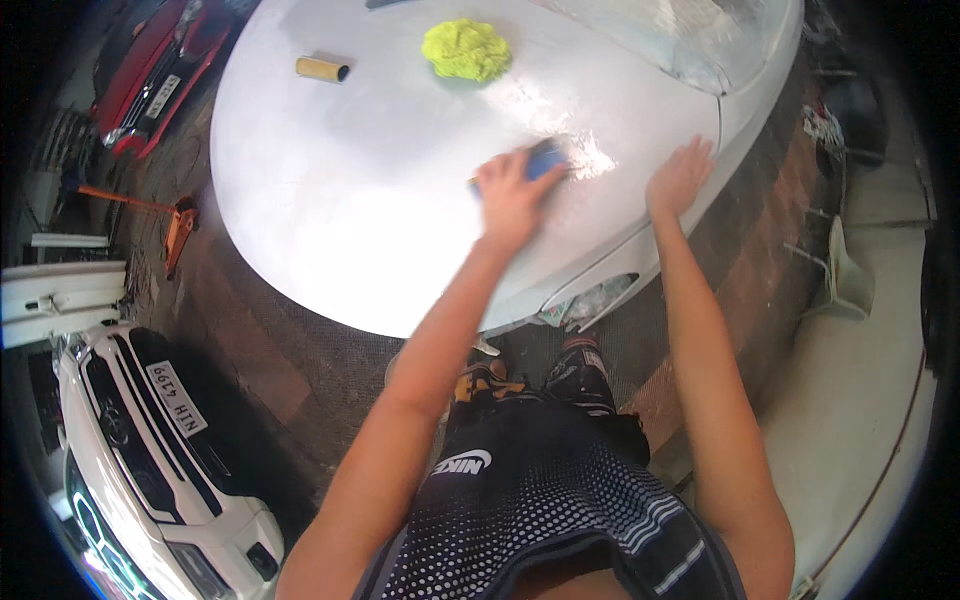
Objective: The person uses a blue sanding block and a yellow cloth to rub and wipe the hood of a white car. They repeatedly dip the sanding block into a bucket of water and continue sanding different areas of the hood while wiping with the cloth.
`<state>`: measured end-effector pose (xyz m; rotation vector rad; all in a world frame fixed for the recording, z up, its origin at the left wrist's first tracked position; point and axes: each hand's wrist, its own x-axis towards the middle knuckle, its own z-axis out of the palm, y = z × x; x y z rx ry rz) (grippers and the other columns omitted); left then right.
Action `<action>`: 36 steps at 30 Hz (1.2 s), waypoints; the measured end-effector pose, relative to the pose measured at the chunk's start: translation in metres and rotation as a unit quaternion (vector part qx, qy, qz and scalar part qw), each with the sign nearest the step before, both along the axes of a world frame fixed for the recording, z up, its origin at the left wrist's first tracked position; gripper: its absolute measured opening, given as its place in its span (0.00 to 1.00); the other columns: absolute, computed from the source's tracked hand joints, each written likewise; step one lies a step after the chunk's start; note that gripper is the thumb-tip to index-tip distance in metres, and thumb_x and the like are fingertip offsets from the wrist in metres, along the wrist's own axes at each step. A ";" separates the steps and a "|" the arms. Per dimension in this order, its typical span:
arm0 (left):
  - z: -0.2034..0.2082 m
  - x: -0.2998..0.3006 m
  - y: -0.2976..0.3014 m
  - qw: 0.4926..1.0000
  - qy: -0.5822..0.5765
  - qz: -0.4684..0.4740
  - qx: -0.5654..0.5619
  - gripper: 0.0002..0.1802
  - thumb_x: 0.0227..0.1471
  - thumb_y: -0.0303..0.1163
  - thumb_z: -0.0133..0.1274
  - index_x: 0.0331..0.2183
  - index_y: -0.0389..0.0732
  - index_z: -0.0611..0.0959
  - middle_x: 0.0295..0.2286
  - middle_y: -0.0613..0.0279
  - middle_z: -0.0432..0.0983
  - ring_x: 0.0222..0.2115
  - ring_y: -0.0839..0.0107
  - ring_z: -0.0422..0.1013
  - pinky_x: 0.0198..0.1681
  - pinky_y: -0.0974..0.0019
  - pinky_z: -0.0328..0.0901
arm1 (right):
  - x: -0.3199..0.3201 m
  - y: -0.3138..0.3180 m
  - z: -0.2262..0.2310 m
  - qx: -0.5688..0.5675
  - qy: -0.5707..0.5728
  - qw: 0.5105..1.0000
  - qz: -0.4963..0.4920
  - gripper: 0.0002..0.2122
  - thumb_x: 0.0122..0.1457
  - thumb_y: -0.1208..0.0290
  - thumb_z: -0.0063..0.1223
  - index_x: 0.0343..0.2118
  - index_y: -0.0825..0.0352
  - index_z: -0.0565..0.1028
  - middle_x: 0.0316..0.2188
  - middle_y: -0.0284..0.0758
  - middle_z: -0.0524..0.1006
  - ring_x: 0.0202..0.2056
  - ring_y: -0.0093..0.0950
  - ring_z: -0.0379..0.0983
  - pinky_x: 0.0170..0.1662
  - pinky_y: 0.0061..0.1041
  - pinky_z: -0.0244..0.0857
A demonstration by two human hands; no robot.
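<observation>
The white car hood [330,210] spreads out in front of me, dull in most parts and with a bright glare toward the right. My left hand [508,195] grips a blue block [547,157], somewhat blurred, and presses it against the hood; its shape resembles a sanding block, though its underside is hidden. My right hand [680,178] rests flat with fingers stretched on the car's right edge, near the seam beside the fender. Beyond my left hand lies a crumpled yellow-green cloth [466,50]. To its left is a short tan tube [322,69] with a dark open end.
A headlight [595,300] sits below the hood edge, close to my legs. On the left are a red car [155,85], an orange floor jack [178,235] and a white vehicle [150,430]. A pale plastic chair [845,270] stands at right by the wall.
</observation>
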<state>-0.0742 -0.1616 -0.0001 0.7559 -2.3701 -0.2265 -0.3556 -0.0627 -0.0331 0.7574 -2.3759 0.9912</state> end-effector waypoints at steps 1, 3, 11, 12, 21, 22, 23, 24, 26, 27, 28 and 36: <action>-0.012 0.033 -0.021 0.998 0.012 0.056 -0.026 0.28 0.46 0.25 0.57 0.48 0.65 0.88 0.50 0.53 0.74 0.52 0.50 0.66 0.56 0.42 0.56 | 0.001 0.001 0.003 0.003 -0.023 1.000 -0.009 0.24 0.71 0.64 0.39 0.68 0.62 0.64 0.73 0.44 0.54 0.72 0.53 0.44 0.73 0.49 0.39; -0.018 0.108 -0.066 0.968 0.034 0.244 0.039 0.23 0.51 0.27 0.57 0.47 0.62 0.89 0.47 0.51 0.76 0.50 0.49 0.68 0.55 0.44 0.60 | 0.002 -0.003 0.008 0.095 0.015 0.995 -0.037 0.25 0.70 0.63 0.42 0.69 0.62 0.64 0.73 0.44 0.54 0.72 0.54 0.43 0.72 0.56 0.38; -0.039 0.237 -0.049 0.808 0.353 0.409 0.234 0.21 0.63 0.31 0.55 0.57 0.45 0.77 0.45 0.55 0.76 0.44 0.57 0.73 0.48 0.54 0.70 | 0.053 -0.129 0.080 0.107 0.123 0.904 0.397 0.40 0.57 0.49 0.64 0.72 0.51 0.59 0.74 0.45 0.49 0.73 0.56 0.42 0.64 0.74 0.43; -0.016 0.211 -0.018 0.705 0.463 0.408 0.350 0.22 0.65 0.33 0.52 0.58 0.42 0.74 0.46 0.55 0.76 0.45 0.59 0.74 0.49 0.56 0.70 | 0.064 -0.154 0.092 0.099 0.121 0.883 0.443 0.43 0.54 0.45 0.65 0.72 0.46 0.58 0.75 0.43 0.48 0.72 0.56 0.42 0.64 0.74 0.44; 0.016 0.148 0.174 0.439 0.672 0.355 0.478 0.26 0.70 0.50 0.40 0.51 0.37 0.77 0.38 0.52 0.79 0.35 0.57 0.78 0.39 0.54 0.74 | 0.139 -0.285 0.083 0.211 0.121 0.800 0.548 0.42 0.45 0.35 0.68 0.64 0.39 0.66 0.71 0.39 0.54 0.66 0.55 0.56 0.61 0.66 0.57; 0.016 0.143 0.185 0.440 0.671 0.354 0.480 0.26 0.71 0.51 0.40 0.50 0.37 0.77 0.38 0.52 0.79 0.35 0.58 0.78 0.38 0.55 0.74 | 0.139 -0.291 0.082 0.215 0.106 0.798 0.553 0.40 0.45 0.36 0.68 0.62 0.40 0.68 0.70 0.39 0.56 0.64 0.54 0.61 0.59 0.64 0.61; 0.016 0.140 0.195 0.440 0.669 0.357 0.482 0.27 0.71 0.51 0.40 0.50 0.37 0.78 0.37 0.52 0.78 0.34 0.59 0.78 0.37 0.56 0.74 | 0.142 -0.295 0.081 0.196 0.101 0.806 0.549 0.38 0.45 0.37 0.69 0.60 0.42 0.70 0.66 0.39 0.61 0.59 0.51 0.65 0.55 0.59 0.65; 0.014 0.137 0.199 0.453 0.668 0.351 0.474 0.28 0.71 0.53 0.40 0.51 0.37 0.77 0.37 0.52 0.79 0.34 0.59 0.78 0.37 0.57 0.74 | 0.139 -0.297 0.081 0.177 0.096 0.816 0.542 0.36 0.44 0.38 0.69 0.57 0.45 0.73 0.62 0.39 0.66 0.55 0.48 0.70 0.51 0.54 0.69; 0.007 0.130 0.202 0.479 0.662 0.329 0.473 0.31 0.70 0.55 0.40 0.53 0.37 0.76 0.37 0.51 0.80 0.33 0.60 0.78 0.37 0.57 0.74 | 0.135 -0.290 0.074 0.130 0.104 0.830 0.533 0.33 0.45 0.41 0.70 0.53 0.49 0.75 0.55 0.40 0.72 0.49 0.44 0.76 0.45 0.47 0.73; 0.009 0.124 0.202 0.490 0.666 0.306 0.471 0.28 0.70 0.52 0.43 0.53 0.35 0.76 0.39 0.52 0.79 0.36 0.60 0.78 0.39 0.57 0.74 | 0.136 -0.277 0.069 0.103 0.123 0.832 0.531 0.31 0.46 0.43 0.70 0.52 0.50 0.75 0.53 0.40 0.73 0.47 0.43 0.77 0.43 0.46 0.74; 0.011 0.117 0.198 0.494 0.665 0.304 0.470 0.26 0.71 0.50 0.43 0.53 0.36 0.75 0.39 0.52 0.79 0.36 0.60 0.78 0.39 0.57 0.75 | 0.134 -0.265 0.065 0.079 0.143 0.834 0.528 0.29 0.46 0.45 0.71 0.50 0.52 0.75 0.51 0.41 0.75 0.45 0.42 0.78 0.41 0.44 0.75; 0.024 0.044 0.118 0.850 0.360 0.240 0.302 0.23 0.60 0.29 0.59 0.56 0.41 0.81 0.47 0.52 0.77 0.50 0.57 0.73 0.57 0.59 0.65 | 0.076 -0.166 0.089 0.121 0.062 0.806 0.576 0.26 0.44 0.52 0.74 0.44 0.57 0.74 0.39 0.38 0.79 0.37 0.41 0.80 0.38 0.41 0.74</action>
